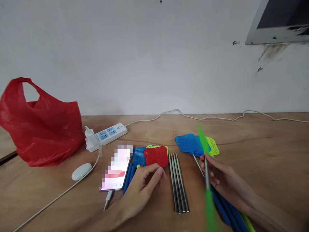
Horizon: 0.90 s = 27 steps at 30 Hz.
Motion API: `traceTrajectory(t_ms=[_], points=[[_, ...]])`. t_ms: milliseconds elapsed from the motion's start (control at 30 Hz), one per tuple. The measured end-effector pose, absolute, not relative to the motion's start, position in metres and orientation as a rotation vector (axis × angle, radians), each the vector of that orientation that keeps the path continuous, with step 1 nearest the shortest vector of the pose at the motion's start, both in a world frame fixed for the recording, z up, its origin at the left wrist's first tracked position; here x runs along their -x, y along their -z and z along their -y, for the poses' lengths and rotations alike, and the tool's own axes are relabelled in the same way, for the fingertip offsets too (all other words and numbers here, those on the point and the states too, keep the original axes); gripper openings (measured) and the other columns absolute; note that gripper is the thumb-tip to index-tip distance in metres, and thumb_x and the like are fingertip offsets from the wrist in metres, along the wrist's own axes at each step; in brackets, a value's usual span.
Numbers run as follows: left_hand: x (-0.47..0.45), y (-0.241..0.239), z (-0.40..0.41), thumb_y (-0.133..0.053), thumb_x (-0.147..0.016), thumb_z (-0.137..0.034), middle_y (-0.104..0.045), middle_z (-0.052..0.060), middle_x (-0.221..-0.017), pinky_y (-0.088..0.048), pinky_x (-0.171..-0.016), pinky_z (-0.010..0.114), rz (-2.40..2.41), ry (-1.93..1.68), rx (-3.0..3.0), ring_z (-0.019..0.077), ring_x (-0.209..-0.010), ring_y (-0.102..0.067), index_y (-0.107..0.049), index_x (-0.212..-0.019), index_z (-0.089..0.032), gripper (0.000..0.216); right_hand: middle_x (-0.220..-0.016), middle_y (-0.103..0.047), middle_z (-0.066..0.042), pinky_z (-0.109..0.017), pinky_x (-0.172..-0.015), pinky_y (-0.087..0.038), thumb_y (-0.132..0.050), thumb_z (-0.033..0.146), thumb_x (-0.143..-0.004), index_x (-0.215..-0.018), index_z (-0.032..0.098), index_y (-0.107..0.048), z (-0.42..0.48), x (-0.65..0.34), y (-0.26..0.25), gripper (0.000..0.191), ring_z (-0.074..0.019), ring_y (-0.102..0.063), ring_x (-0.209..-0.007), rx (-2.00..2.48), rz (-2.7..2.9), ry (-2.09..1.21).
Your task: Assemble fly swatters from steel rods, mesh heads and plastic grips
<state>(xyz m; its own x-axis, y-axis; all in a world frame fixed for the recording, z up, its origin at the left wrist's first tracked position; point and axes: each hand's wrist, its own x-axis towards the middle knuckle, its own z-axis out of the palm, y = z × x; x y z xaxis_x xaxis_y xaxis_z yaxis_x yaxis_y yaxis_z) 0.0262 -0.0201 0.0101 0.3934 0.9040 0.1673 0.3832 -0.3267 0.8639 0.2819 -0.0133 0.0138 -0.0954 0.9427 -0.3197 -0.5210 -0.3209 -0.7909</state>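
In my right hand (pixel 222 172) a green fly swatter (pixel 209 206) is pinched by its metal rod, upright with its thin edge toward me and smeared by motion. Behind it, blue and yellow fly swatter heads (pixel 187 143) lie on the table, their blue handles (pixel 223 206) running under my right forearm. My left hand (pixel 141 187) is loosely curled, thumb close to the index finger, with nothing showing between them. It sits just in front of a red swatter head (pixel 156 156) and covers part of that pile. Several bare metal rods (pixel 177 183) lie side by side between my hands.
A lit phone (pixel 118 170) lies left of the blue handles, its cable plugged in. Farther left are a white mouse-shaped device (pixel 82 171), a white power strip (pixel 109 135) and a red plastic bag (pixel 45 129). A thin white cord (pixel 205 118) runs along the wall.
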Motion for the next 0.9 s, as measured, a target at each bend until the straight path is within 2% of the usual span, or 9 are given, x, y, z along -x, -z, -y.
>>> traceTrajectory(t_ms=[100, 167, 233, 333, 500, 600, 733, 833, 900], points=[[-0.027, -0.014, 0.023, -0.033, -0.105, -0.045, -0.065, 0.001, -0.081, -0.041, -0.071, 0.028, -1.080, -0.777, -1.918, 0.0175, -0.075, -0.057, -0.064, -0.086, -0.019, 0.045, -0.090, -0.070, -0.003, -0.015, -0.064, -0.053, -0.088, 0.040, -0.068, -0.087, 0.019, -0.077, 0.017, -0.281, -0.014, 0.030, -0.0103, -0.060, -0.074, 0.959, 0.679, -1.673], [-0.028, -0.015, 0.026, -0.033, -0.105, -0.047, -0.065, 0.001, -0.085, -0.043, -0.071, 0.028, -1.084, -0.727, -1.916, 0.0175, -0.076, -0.057, -0.064, -0.091, -0.020, 0.044, -0.097, -0.071, -0.004, -0.020, -0.077, -0.054, -0.083, 0.042, -0.074, -0.093, 0.021, -0.077, 0.018, -0.280, -0.013, 0.029, -0.0134, -0.063, -0.086, 0.948, 0.735, -1.708], [-0.029, -0.013, 0.028, -0.037, -0.103, -0.050, -0.064, 0.000, -0.081, -0.043, -0.068, 0.027, -1.061, -0.659, -1.892, 0.0168, -0.072, -0.057, -0.063, -0.099, -0.021, 0.040, -0.104, -0.070, -0.005, -0.023, -0.083, -0.052, -0.078, 0.044, -0.079, -0.097, 0.022, -0.077, 0.018, -0.279, -0.011, 0.028, -0.0153, -0.063, -0.093, 0.940, 0.796, -1.729], [-0.029, -0.006, 0.030, -0.045, -0.100, -0.052, -0.060, -0.002, -0.074, -0.042, -0.062, 0.026, -1.060, -0.607, -1.890, 0.0162, -0.068, -0.055, -0.060, -0.111, -0.022, 0.035, -0.111, -0.069, -0.007, -0.029, -0.082, -0.051, -0.072, 0.046, -0.084, -0.102, 0.023, -0.075, 0.019, -0.277, -0.007, 0.029, -0.0179, -0.063, -0.096, 0.917, 0.950, -1.758], [-0.029, -0.006, 0.031, -0.042, -0.102, -0.045, -0.062, -0.001, -0.079, -0.041, -0.068, 0.028, -1.160, -0.602, -2.059, 0.0170, -0.073, -0.055, -0.062, -0.103, -0.023, 0.030, -0.084, -0.066, -0.003, -0.026, -0.063, -0.050, -0.068, 0.044, -0.087, -0.103, 0.022, -0.073, 0.023, -0.274, -0.002, 0.027, -0.0154, -0.061, -0.075, 0.911, 1.186, -1.683], [-0.029, -0.011, 0.031, -0.040, -0.103, -0.042, -0.065, 0.000, -0.084, -0.042, -0.070, 0.029, -1.172, -0.584, -2.160, 0.0182, -0.076, -0.057, -0.060, -0.102, -0.023, 0.027, -0.084, -0.064, -0.002, -0.024, -0.056, -0.049, -0.067, 0.047, -0.086, -0.107, 0.023, -0.071, 0.025, -0.273, -0.003, 0.032, -0.0124, -0.057, -0.063, 0.937, 1.225, -1.685], [-0.029, -0.012, 0.030, -0.038, -0.104, -0.036, -0.067, 0.001, -0.097, -0.043, -0.074, 0.030, -1.100, -0.538, -2.242, 0.0196, -0.085, -0.062, -0.053, -0.106, -0.023, 0.020, -0.080, -0.062, -0.001, -0.025, -0.053, -0.048, -0.067, 0.044, -0.086, -0.116, 0.024, -0.067, 0.028, -0.269, -0.006, 0.037, -0.0128, -0.054, -0.059, 0.970, 1.282, -1.617], [-0.028, -0.011, 0.029, -0.035, -0.106, -0.031, -0.066, 0.001, -0.105, -0.043, -0.081, 0.032, -1.116, -0.573, -2.269, 0.0206, -0.093, -0.062, -0.048, -0.109, -0.025, 0.016, -0.087, -0.066, -0.004, -0.029, -0.057, -0.050, -0.069, 0.042, -0.083, -0.119, 0.024, -0.064, 0.025, -0.269, -0.006, 0.041, -0.0188, -0.059, -0.071, 0.985, 1.114, -1.421], [-0.027, -0.012, 0.029, -0.032, -0.106, -0.029, -0.066, 0.001, -0.106, -0.043, -0.082, 0.033, -1.132, -0.564, -2.296, 0.0212, -0.094, -0.063, -0.046, -0.110, -0.025, 0.015, -0.107, -0.067, -0.006, -0.035, -0.070, -0.056, -0.069, 0.042, -0.081, -0.120, 0.028, -0.063, 0.016, -0.276, -0.005, 0.042, -0.0254, -0.062, -0.095, 0.980, 0.976, -1.217]])
